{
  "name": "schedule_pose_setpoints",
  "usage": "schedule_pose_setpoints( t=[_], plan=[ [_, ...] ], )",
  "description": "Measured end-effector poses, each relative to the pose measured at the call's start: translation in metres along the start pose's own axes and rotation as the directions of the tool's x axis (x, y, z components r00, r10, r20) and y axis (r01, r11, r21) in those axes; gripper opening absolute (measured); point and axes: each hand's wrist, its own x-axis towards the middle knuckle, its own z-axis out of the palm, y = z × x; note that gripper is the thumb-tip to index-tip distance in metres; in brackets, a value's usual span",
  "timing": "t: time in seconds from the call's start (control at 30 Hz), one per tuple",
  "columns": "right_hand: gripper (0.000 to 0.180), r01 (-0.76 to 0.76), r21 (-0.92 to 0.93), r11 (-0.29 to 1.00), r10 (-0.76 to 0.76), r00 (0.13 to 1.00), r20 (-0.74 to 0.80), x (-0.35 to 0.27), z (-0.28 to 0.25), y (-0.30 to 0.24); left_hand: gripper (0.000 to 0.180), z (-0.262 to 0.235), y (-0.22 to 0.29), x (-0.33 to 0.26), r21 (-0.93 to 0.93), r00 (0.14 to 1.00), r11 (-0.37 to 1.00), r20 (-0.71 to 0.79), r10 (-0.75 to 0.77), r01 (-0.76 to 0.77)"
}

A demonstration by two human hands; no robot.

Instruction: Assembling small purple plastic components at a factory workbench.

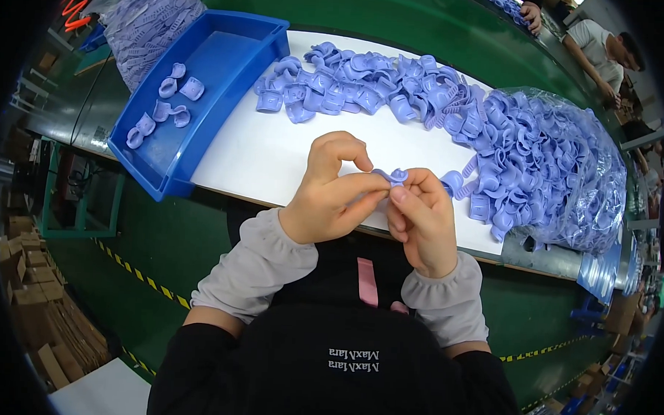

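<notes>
Between my two hands, above the near edge of the white work sheet (239,157), is a small curved lavender plastic piece (397,176). My left hand (334,187) pinches it from the left with thumb and fingers. From the other side my right hand (424,214) grips it, thumb on top. The fingertips hide part of it. Just right of my right hand lie a loose curved piece (451,182) and a ribbed strip (467,177). A long pile of similar lavender pieces (366,81) spreads across the back of the sheet.
A blue tray (222,105) with several lavender pieces stands at the left. Behind it is a clear bag of ribbed lavender parts (152,29). An opened plastic bag (589,180) spills lavender pieces at the right. Another person (601,52) sits at the far right.
</notes>
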Motion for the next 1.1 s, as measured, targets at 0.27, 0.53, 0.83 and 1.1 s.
schedule_pose_setpoints(
  t=[0.27,0.53,0.83,1.1],
  plan=[
    [0.005,0.119,-0.094,0.988,-0.124,0.991,-0.051,-0.001,-0.002,0.003,0.02,0.003,0.005,0.003,0.005,0.996,0.997,0.036,-0.083,0.083],
    [0.008,0.111,-0.057,0.992,-0.112,0.993,-0.026,-0.002,0.002,0.0,0.009,0.015,0.007,-0.008,-0.255,0.945,0.913,0.015,-0.327,0.319],
    [0.006,0.089,-0.085,0.992,-0.09,0.996,-0.007,-0.002,-0.002,0.002,0.012,0.015,0.013,-0.008,-0.186,0.889,0.87,0.107,-0.445,0.457],
    [0.043,0.65,-0.755,0.086,-0.585,0.646,0.49,0.011,-0.009,-0.002,0.015,0.012,0.024,-0.003,-0.63,0.708,0.413,0.33,-0.625,0.658]
  ],
)
